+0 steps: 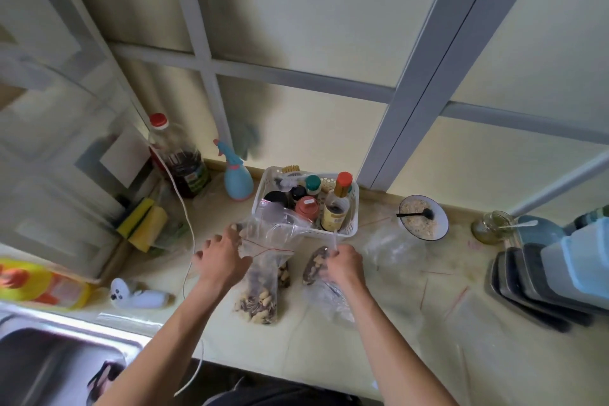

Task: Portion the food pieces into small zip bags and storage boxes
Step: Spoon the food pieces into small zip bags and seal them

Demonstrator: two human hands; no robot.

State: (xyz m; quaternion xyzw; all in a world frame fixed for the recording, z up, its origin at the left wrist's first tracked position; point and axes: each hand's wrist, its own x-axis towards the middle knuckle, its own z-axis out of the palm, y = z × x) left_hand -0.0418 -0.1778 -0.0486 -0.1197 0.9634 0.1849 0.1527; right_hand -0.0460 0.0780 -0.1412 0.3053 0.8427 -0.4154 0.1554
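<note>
- Head view, counter (389, 339): pale top running left to right, front edge low in frame, back edge against a framed glass wall.
- Left margin: sink (49, 356) at lower left; sponges (145, 224) and oil bottle (179, 163) behind it; thin cord (189, 224) trailing past the left forearm and over the front edge.
- Back margin: spray bottle (238, 180), then white basket (349, 227) of condiment jars, just behind both hands.
- Right margin: bowl (423, 217) with dark spoon, jar (492, 227), stacked boxes (543, 287) near the right edge.
- Open room: bare counter between the right forearm and the boxes, strewn only with flat empty zip bags (458, 300).
- Left hand (222, 259): fingers spread and curled over the mouth of a clear bag (263, 273), pinching its left rim; bag lying lengthwise toward the front edge, nuts (258, 301) heaped at its closed end, well clear of the fingers.
- Right hand (342, 265): fingers curled tight round a second bag (329, 301); a packed lump of food (314, 265) showing just left of the knuckles, touching them; loose plastic trailing under the wrist.
- Gap between the two hands narrow; bags apart.
</note>
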